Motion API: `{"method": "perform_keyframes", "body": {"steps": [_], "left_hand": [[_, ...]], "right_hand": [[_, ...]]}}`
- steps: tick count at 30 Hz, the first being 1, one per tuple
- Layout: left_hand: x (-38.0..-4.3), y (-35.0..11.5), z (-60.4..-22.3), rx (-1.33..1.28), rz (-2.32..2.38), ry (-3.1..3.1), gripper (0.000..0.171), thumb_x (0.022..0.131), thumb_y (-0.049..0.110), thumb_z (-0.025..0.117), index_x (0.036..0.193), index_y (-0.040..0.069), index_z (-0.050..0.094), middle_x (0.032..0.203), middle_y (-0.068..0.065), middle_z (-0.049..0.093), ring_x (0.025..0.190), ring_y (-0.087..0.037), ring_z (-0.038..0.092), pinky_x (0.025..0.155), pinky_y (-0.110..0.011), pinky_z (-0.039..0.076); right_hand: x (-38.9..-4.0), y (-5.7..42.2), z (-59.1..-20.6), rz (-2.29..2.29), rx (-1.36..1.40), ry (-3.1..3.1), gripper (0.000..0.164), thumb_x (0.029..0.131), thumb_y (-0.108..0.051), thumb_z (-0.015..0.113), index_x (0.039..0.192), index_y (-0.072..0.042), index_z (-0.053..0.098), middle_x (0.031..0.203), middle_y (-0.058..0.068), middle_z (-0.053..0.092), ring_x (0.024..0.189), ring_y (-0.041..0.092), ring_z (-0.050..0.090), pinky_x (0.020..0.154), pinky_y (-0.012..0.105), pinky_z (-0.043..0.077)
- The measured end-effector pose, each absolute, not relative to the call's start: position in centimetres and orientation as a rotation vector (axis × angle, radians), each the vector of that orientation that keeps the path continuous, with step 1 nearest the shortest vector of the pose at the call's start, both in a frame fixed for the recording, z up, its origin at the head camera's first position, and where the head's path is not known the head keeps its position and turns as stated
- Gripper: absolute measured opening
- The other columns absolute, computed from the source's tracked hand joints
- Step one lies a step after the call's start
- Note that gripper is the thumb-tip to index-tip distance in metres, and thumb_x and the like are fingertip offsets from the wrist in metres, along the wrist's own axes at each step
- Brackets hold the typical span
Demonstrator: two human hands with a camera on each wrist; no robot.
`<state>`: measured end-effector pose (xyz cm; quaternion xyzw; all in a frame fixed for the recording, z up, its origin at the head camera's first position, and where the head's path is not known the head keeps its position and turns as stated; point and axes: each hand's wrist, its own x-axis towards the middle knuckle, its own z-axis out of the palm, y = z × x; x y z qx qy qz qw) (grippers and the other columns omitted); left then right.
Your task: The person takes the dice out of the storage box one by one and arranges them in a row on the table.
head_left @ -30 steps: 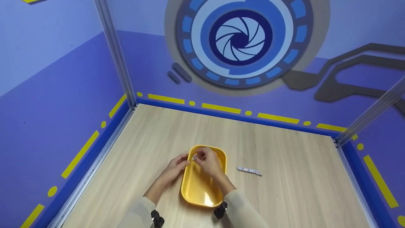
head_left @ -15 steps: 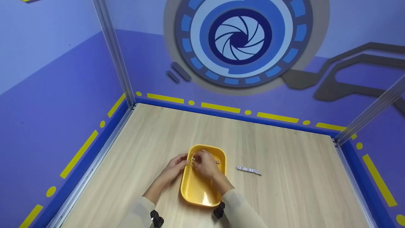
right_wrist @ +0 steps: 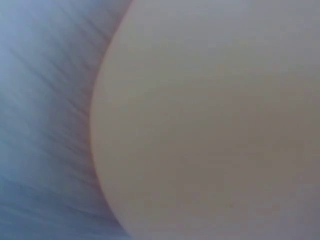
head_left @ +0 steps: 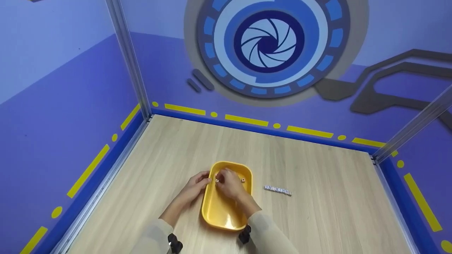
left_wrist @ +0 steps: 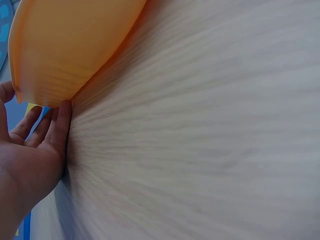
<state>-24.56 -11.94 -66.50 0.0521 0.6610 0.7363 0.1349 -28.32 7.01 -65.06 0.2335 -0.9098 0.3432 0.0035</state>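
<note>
In the head view a yellow tray (head_left: 226, 208) lies on the wooden table. My left hand (head_left: 192, 187) rests against its left side, thumb by the rim; in the left wrist view the fingers of the left hand (left_wrist: 37, 150) lie nearly straight against the outer wall. Over the far part of the tray, my right hand (head_left: 230, 182) has curled fingers and pinches a small white letter bead (head_left: 217, 180), mostly hidden by the fingertips. Another bead (head_left: 243, 180) lies right of that hand, inside the tray.
Right of the tray, a short row of white letter beads (head_left: 278, 190) stands on the table (head_left: 317, 211). Blue-purple walls (head_left: 169, 77) enclose the table at the back and sides. The right wrist view is blurred and filled mostly by the tray's wall (right_wrist: 210, 125).
My right hand has shifted slightly left within the tray, its fingertips working a bead. The bead to its right now shows more plainly. The left hand stays put.
</note>
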Motion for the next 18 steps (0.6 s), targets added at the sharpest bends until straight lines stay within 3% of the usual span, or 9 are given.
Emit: {"method": "perform_keyframes", "body": {"steps": [10,18], "left_hand": [[-24.7,-11.8,-66.4,0.182,2.121,1.899,0.041,0.104,0.021,0.052,0.142,0.007,0.049,0.144,-0.017,0.050,0.129,-0.027,0.051,0.100,-0.037,0.050],[-24.6,-11.9,-66.4,0.143,2.136,1.889,0.044,0.103,0.022,0.053,0.143,0.006,0.047,0.144,-0.016,0.050,0.129,-0.027,0.051,0.099,-0.036,0.051]], "right_hand": [[-28.2,7.2,-65.0,0.967,0.730,-2.878,0.009,0.085,-0.009,0.073,0.091,-0.007,0.067,0.085,0.002,0.059,0.075,0.012,0.052,0.068,0.027,0.047],[-27.0,8.9,-62.5,1.001,0.830,-2.852,0.013,0.086,-0.013,0.074,0.097,-0.009,0.069,0.091,-0.003,0.061,0.081,0.010,0.057,0.074,0.026,0.053]]}}
